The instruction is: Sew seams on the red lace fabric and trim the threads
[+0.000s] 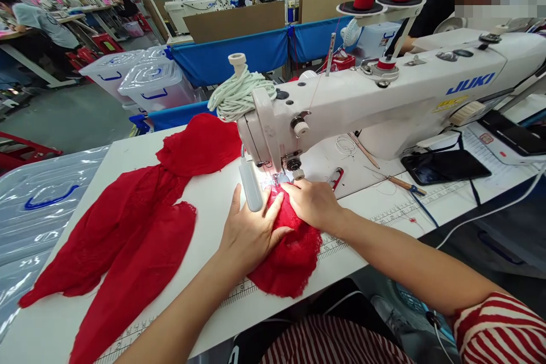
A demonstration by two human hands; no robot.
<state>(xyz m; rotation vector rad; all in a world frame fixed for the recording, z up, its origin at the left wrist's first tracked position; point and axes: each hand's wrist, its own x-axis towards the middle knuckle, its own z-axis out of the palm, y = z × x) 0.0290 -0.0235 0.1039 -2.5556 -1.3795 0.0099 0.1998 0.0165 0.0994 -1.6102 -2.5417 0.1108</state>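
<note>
A piece of red lace-edged fabric lies under the presser foot of a white sewing machine and hangs toward the table's front edge. My left hand rests on its left side, fingers spread and flat, just below the grey lamp. Close to the needle, my right hand has its fingers bent and pressed together on the cloth. The needle tip is mostly hidden by glare and fingers. More red fabric pieces are spread on the table to the left.
A bundle of pale green cord hangs on the machine head. Right of the needle lie red snips, a wooden-handled tool and a black phone. Lidded plastic boxes stand beyond the table; another person sits behind the machine.
</note>
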